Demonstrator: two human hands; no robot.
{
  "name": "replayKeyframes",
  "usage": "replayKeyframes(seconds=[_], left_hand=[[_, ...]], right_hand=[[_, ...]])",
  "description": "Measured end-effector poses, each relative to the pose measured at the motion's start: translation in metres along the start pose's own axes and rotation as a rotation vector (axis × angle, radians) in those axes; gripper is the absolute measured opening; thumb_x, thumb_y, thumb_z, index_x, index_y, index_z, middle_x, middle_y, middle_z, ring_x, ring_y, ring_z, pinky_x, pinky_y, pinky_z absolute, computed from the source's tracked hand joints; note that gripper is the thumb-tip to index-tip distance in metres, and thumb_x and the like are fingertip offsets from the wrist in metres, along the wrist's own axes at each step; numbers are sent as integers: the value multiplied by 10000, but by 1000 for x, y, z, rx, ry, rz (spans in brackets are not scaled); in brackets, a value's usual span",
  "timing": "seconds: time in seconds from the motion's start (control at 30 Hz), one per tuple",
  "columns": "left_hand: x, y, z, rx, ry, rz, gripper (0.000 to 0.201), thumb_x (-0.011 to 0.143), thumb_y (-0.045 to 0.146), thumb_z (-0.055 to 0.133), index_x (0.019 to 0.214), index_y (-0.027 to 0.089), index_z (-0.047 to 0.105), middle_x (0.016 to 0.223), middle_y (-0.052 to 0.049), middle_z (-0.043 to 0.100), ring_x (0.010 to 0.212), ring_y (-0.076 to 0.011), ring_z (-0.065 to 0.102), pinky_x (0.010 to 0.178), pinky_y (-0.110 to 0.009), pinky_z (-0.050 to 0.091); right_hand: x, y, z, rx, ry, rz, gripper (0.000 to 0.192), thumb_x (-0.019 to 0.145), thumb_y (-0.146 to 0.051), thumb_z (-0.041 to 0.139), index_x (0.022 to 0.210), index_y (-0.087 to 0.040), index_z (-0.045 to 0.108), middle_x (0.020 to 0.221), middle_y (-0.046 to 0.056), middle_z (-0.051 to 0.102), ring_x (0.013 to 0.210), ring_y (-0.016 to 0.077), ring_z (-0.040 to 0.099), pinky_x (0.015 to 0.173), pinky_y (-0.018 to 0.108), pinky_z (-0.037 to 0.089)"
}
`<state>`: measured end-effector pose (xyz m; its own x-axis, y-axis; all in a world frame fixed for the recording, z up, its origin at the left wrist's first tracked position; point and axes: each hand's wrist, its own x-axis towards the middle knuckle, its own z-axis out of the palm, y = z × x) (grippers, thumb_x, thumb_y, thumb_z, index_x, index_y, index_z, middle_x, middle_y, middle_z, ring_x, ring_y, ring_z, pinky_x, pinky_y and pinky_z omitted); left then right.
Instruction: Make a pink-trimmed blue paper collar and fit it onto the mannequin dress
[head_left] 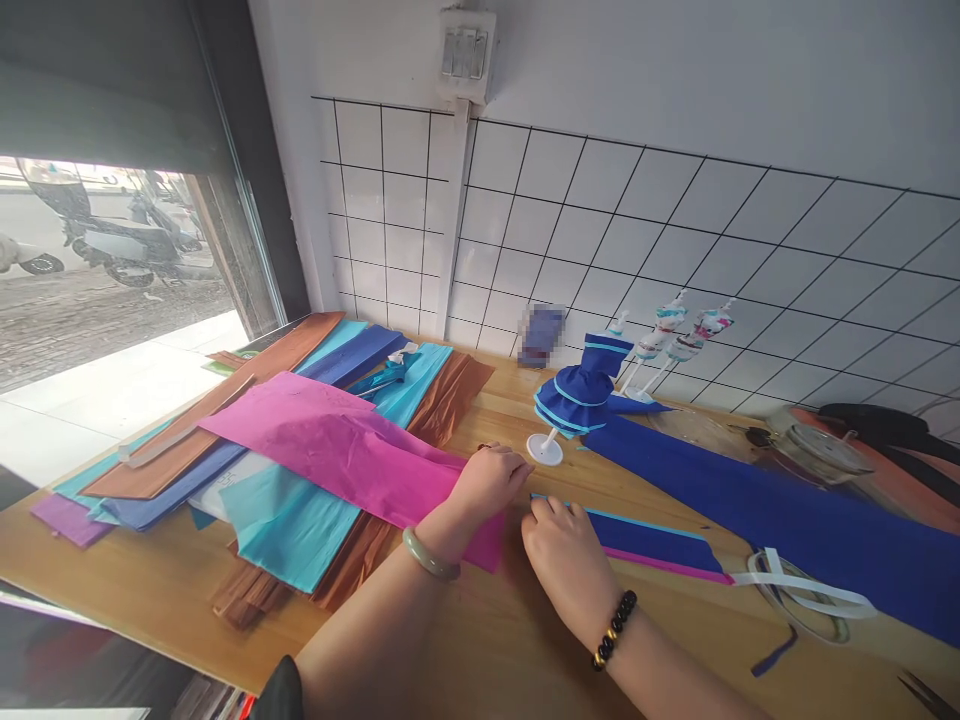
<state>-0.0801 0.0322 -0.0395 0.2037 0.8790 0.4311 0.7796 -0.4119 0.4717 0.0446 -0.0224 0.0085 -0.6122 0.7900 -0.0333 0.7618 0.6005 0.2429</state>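
Observation:
My left hand (489, 487), with a pale green bangle at its wrist, is closed over the right end of a bright pink sheet (322, 430). Whatever its curled fingers hold is hidden. Close beside it, my right hand (568, 548), wearing a black beaded bracelet, has its fingers curled around a dark blue strip (652, 540) with light blue and pink edges. The strip stretches to the right along the table (487, 640). Behind both hands, a small dark blue ruffled dress (585, 385) with light blue trim hangs on a white mini stand (545, 449).
Brown, turquoise and blue sheets (337, 540) are layered at left, with blue-handled scissors (382, 378) on them. A long dark blue piece (750, 490) runs right. White ribbon (810, 583) loops beside it. Two small printed forms (679, 335) and a glass-lidded container (825, 450) stand near the wall.

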Motion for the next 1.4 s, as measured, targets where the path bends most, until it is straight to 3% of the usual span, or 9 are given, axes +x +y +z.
replayKeyframes(seconds=[0.3, 0.43, 0.53, 0.7, 0.83, 1.1, 1.3, 1.4], left_hand=[[1, 0, -1, -1, 2, 0, 270, 872, 258, 442, 713, 168, 640, 696, -38, 656, 694, -151, 582, 679, -242, 402], [0, 2, -2, 2, 8, -2, 269, 871, 255, 443, 706, 165, 635, 692, -38, 655, 698, -152, 583, 677, -241, 399], [0, 2, -2, 1, 8, 0, 271, 874, 252, 438, 708, 166, 634, 686, -33, 651, 692, -148, 580, 674, -239, 396], [1, 2, -2, 1, -2, 4, 277, 872, 255, 444, 698, 165, 640, 673, -31, 648, 687, -151, 577, 661, -241, 394], [1, 2, -2, 2, -6, -3, 269, 871, 257, 447, 711, 165, 643, 685, -30, 651, 691, -148, 580, 666, -235, 399], [1, 1, -2, 5, -14, -3, 274, 874, 259, 442, 712, 165, 642, 688, -27, 655, 698, -144, 586, 671, -227, 402], [1, 1, -1, 18, -13, 0, 262, 871, 252, 447, 717, 161, 640, 697, -33, 656, 703, -149, 587, 680, -238, 399], [1, 0, -1, 22, -15, 2, 261, 869, 252, 450, 710, 163, 637, 692, -32, 652, 703, -148, 587, 678, -238, 398]], right_hand=[[14, -1, 1, 27, 2, 41, 282, 751, 54, 409, 745, -71, 662, 790, 182, 637, 786, 278, 574, 628, 362, 391], [7, 23, 4, 144, 37, 52, 294, 834, -12, 382, 750, -125, 640, 771, 104, 630, 711, 185, 590, 627, 285, 421], [-1, 40, 7, 259, 83, 33, 312, 916, -120, 321, 869, -178, 624, 861, 48, 618, 788, 127, 588, 686, 213, 440], [-11, 43, 27, 510, 171, -91, 203, 886, -149, 426, 938, -198, 616, 889, 42, 584, 829, 162, 560, 743, 275, 453], [-9, 40, 40, 422, 226, -164, 167, 858, -129, 474, 872, -196, 627, 863, 45, 588, 822, 196, 531, 723, 337, 448], [-7, 43, 43, 374, 256, -209, 175, 833, -82, 499, 770, -191, 621, 783, 21, 588, 764, 194, 495, 675, 336, 425], [-11, 39, 52, 345, 324, -206, 179, 867, -108, 441, 922, -168, 600, 878, 59, 578, 800, 206, 497, 698, 354, 408], [-12, 38, 57, 288, 373, -259, 215, 885, -110, 395, 898, -175, 599, 832, 45, 572, 770, 199, 486, 676, 344, 393]])
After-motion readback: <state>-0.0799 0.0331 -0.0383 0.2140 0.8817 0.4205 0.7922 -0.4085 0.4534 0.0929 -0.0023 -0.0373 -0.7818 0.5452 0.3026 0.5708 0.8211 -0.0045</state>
